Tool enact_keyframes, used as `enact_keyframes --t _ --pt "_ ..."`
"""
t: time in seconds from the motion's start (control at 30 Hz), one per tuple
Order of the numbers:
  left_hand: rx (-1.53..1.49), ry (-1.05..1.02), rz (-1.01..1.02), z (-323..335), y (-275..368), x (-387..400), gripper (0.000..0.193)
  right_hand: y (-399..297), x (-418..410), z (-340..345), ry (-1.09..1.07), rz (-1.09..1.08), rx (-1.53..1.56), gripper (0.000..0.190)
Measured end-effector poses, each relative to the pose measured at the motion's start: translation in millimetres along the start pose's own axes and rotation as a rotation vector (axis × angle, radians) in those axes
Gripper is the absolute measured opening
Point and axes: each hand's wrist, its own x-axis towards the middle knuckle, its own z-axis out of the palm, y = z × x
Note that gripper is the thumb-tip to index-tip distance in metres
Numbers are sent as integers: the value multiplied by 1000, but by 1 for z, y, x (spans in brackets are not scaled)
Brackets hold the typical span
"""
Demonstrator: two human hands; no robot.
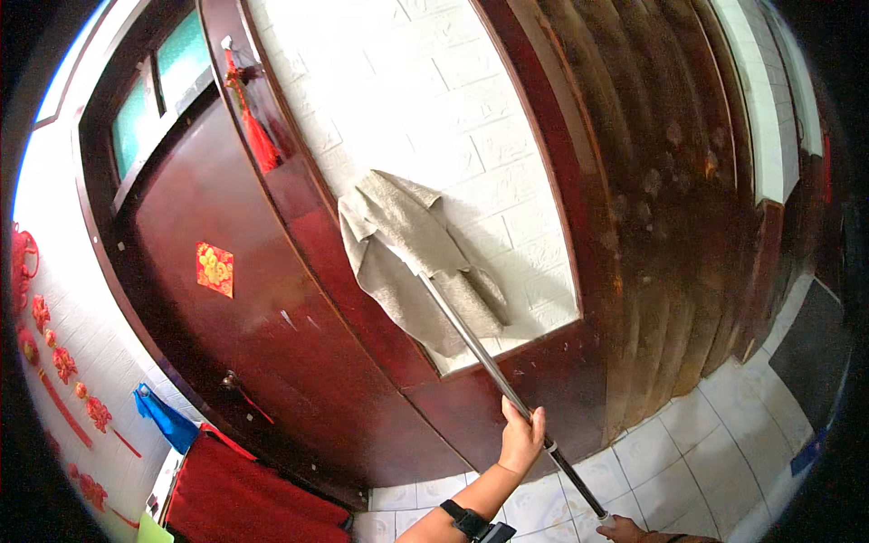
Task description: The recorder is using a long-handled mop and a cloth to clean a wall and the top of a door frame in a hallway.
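Note:
A long metal pole (468, 332) slants up from the lower right toward the wall. Partway along it, my left hand (521, 438) is wrapped around the shaft, with a dark band and device on that forearm. Lower down, at the picture's bottom edge, my right hand (621, 529) holds the pole's black lower section (577, 478) near its pale end. A grey-beige cloth (407, 224) drapes over the pole's far head and mostly hides it. The cloth lies against the white brick-pattern wall panel (475, 156), its left edge overlapping the dark red wooden frame.
Left of the panel is a dark red door (224, 326) with a doorknob (231, 380). A red tassel (258, 139) hangs beside it. At right is a brown folded curtain or panel (652, 203). A red cloth-covered piece (237, 489) stands lower left on the tiled floor (719, 441).

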Motion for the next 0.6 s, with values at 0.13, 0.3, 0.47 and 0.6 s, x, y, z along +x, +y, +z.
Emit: enact_keyframes --t 0.13,0.3,0.47,0.6 --pt "-21 109 46 -16 20 30 62 -37 24 1 117 -145 -20 39" --pt "-93 121 78 -24 31 22 57 -53 20 -6 -67 -70 86 34" --pt "-221 -23 79 -35 33 -21 62 -45 5 -19 -83 -127 -104 27" --pt "-169 130 72 -50 12 -16 62 -12 44 -11 4 -517 -265 14"
